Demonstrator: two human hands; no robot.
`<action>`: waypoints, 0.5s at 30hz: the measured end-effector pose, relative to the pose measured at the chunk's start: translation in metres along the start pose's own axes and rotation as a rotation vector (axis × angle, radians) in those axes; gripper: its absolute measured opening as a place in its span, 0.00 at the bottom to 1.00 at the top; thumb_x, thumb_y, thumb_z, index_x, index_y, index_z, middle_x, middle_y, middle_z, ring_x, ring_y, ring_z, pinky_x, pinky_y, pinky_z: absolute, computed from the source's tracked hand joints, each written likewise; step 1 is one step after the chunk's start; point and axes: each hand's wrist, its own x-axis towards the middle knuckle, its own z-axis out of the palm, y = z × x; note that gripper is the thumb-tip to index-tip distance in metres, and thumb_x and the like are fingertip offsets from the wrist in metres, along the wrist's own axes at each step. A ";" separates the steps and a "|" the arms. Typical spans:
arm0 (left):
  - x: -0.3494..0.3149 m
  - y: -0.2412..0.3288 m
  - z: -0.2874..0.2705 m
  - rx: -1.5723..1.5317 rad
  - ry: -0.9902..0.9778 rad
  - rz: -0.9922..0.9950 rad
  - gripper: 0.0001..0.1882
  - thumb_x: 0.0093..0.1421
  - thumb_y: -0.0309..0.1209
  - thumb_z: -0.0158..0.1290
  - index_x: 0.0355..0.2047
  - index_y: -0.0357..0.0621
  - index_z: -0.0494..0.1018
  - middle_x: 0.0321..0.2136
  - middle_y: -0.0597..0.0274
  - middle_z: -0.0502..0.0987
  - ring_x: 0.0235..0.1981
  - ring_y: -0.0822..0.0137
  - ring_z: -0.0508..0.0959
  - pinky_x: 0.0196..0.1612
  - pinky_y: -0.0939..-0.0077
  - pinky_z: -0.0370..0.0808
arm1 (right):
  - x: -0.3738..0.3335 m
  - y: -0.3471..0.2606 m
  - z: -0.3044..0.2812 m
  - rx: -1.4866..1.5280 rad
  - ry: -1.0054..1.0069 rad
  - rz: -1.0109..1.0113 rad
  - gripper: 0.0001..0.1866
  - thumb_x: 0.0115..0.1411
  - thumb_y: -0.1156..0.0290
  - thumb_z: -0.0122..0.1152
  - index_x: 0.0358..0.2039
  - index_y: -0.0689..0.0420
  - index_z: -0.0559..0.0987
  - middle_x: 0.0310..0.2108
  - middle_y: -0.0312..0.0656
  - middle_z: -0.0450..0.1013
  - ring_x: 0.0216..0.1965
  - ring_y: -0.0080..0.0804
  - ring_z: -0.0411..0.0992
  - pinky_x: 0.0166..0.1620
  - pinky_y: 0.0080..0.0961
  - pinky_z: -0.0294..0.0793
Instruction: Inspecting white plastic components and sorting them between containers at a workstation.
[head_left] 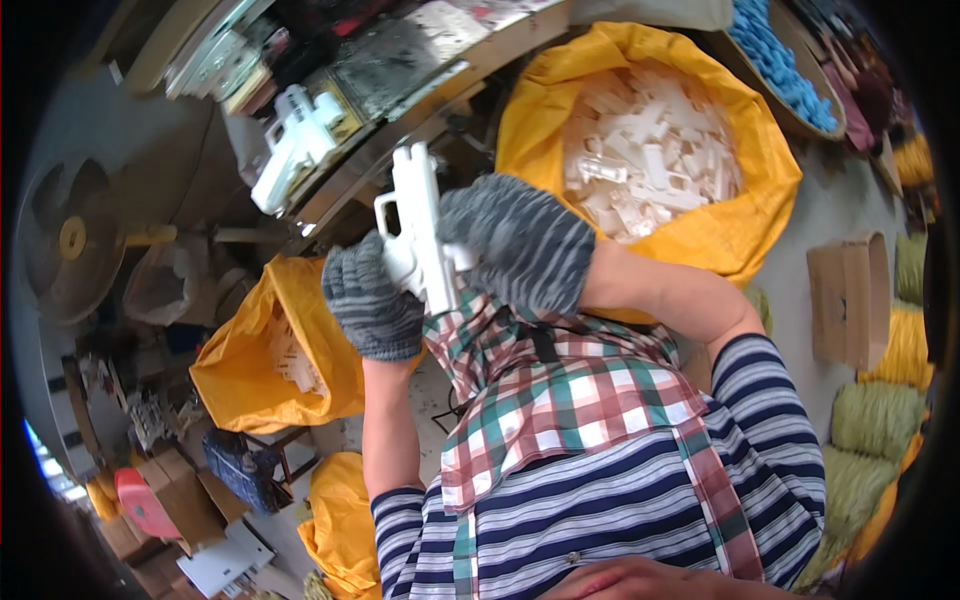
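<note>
plastic parts [650, 150] in sack [770, 190], seemingly right of bench [400, 130].

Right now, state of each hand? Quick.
Left hand: gloved, closed on the white plastic toy gun.
Right hand: gloved, closed on the same toy gun from the other side.

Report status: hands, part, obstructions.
Left hand and right hand, both gloved, gripping white plastic toy gun. Held above lap, over checked cloth. Nothing in the way.
</note>
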 end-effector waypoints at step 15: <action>0.084 -0.085 -0.029 0.451 -0.149 -0.042 0.27 0.49 0.38 0.55 0.50 0.51 0.65 0.40 0.52 0.70 0.43 0.52 0.69 0.47 0.58 0.64 | 0.042 0.049 -0.019 0.360 0.059 0.146 0.31 0.46 0.69 0.66 0.52 0.51 0.68 0.49 0.41 0.68 0.52 0.35 0.65 0.54 0.30 0.64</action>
